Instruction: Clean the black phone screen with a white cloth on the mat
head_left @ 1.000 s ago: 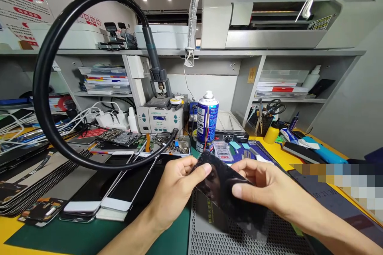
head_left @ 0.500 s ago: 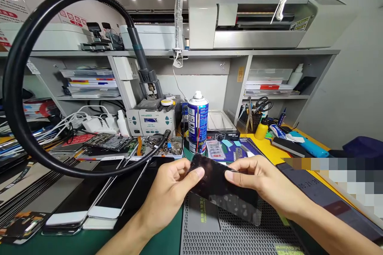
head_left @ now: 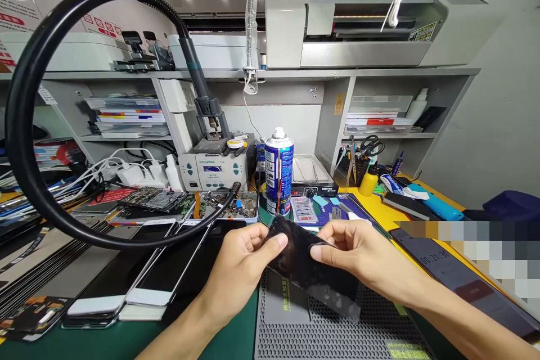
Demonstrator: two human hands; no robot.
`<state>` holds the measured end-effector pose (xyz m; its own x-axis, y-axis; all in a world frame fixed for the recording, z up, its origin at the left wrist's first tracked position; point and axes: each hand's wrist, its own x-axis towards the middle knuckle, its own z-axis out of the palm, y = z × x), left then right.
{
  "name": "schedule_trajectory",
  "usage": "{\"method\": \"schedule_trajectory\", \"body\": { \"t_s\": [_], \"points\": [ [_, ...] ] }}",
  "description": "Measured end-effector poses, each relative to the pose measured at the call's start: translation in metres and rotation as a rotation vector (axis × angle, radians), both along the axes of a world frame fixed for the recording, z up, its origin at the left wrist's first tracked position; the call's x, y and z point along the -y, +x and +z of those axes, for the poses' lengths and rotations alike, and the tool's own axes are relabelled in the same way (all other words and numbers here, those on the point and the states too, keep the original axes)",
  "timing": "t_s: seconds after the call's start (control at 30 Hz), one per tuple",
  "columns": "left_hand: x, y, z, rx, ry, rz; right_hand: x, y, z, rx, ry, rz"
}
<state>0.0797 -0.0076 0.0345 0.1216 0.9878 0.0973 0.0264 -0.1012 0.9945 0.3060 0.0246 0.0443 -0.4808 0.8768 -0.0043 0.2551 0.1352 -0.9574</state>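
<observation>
A dark glossy panel (head_left: 314, 281) is sitting just right of the frame's centre, in the lower half, and both hands are holding it. Its long axis is slanting from the frame's centre down toward the lower right, and spots on its surface are catching the light toward that lower end.

The left hand (head_left: 248, 261) is pinching the upper-left end, its thumb lying flat on the face and its fingers curling behind. The right hand (head_left: 356, 250) is closing on the upper long edge, thumb on the face near mid-length, fingers bent behind. Neither hand is gripping the lower-right end; of the two, the right hand is staying nearer to it.

Below the panel, a grey perforated mat (head_left: 324, 340) is filling the lower centre; whether the panel is touching it, I cannot tell. A blue spray can (head_left: 279, 174) is standing behind the panel's upper end. White-edged phones (head_left: 98, 305) are lying at lower left, and a phone with a timer (head_left: 447, 273) is resting at lower right on the tabletop (head_left: 382, 202).
</observation>
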Motion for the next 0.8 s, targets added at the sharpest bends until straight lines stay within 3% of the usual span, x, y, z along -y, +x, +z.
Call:
{"method": "schedule_trajectory", "body": {
  "t_s": [0.3,0.47,0.6,0.8],
  "points": [
    [0.001,-0.001,-0.001,0.064,-0.030,0.047,-0.003,0.002,0.002,-0.085,-0.121,0.007],
    [0.005,-0.004,0.003,0.220,0.068,-0.093,-0.003,0.003,0.009,-0.387,-0.283,-0.045],
    [0.010,-0.004,0.006,0.143,0.161,-0.120,-0.002,0.001,0.012,-0.559,-0.283,-0.062],
    [0.013,-0.004,0.010,0.176,0.125,-0.269,0.010,-0.014,0.008,-0.667,-0.412,0.093]
  ]
}}
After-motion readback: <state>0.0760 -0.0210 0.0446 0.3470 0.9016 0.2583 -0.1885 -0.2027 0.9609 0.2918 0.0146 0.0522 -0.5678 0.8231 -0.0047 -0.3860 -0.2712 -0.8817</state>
